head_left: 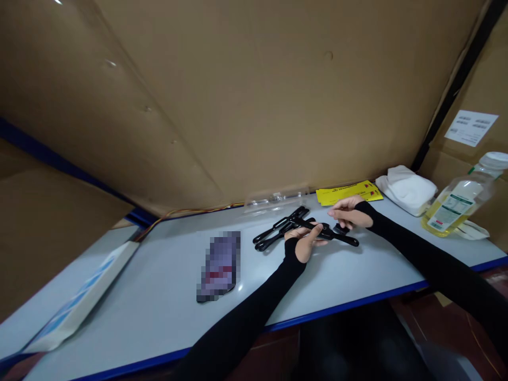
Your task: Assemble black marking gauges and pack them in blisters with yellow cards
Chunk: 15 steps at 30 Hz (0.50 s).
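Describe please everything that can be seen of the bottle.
The bottle is clear, plastic-looking, with a white cap and a white and green label. Yellow liquid fills only its lower part. It stands on the table at the right end, looking tilted in this view, right of a white bundle; whether they touch is unclear.
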Motion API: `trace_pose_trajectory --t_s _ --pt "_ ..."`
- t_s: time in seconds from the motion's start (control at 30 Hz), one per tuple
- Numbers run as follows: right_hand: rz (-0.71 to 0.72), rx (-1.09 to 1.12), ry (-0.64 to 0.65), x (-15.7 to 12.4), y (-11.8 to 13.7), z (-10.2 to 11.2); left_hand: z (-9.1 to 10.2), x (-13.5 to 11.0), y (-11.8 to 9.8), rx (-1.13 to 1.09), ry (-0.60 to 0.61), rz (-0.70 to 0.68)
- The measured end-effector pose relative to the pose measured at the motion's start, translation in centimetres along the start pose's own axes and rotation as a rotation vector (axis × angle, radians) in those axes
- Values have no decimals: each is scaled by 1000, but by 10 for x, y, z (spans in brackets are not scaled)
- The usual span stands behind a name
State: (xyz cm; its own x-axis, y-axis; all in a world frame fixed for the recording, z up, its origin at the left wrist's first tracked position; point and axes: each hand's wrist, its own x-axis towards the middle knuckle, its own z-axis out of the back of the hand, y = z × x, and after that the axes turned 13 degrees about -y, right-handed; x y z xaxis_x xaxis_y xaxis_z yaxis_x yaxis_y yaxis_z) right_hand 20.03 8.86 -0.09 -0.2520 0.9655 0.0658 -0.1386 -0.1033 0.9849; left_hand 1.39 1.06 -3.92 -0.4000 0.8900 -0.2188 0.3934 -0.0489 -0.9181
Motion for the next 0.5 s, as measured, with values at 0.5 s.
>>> trace_pose_trajectory --t_s 0.5 --pt "118 16 -281 -9 -9 -6 -12 39 16 -95 -48 79"
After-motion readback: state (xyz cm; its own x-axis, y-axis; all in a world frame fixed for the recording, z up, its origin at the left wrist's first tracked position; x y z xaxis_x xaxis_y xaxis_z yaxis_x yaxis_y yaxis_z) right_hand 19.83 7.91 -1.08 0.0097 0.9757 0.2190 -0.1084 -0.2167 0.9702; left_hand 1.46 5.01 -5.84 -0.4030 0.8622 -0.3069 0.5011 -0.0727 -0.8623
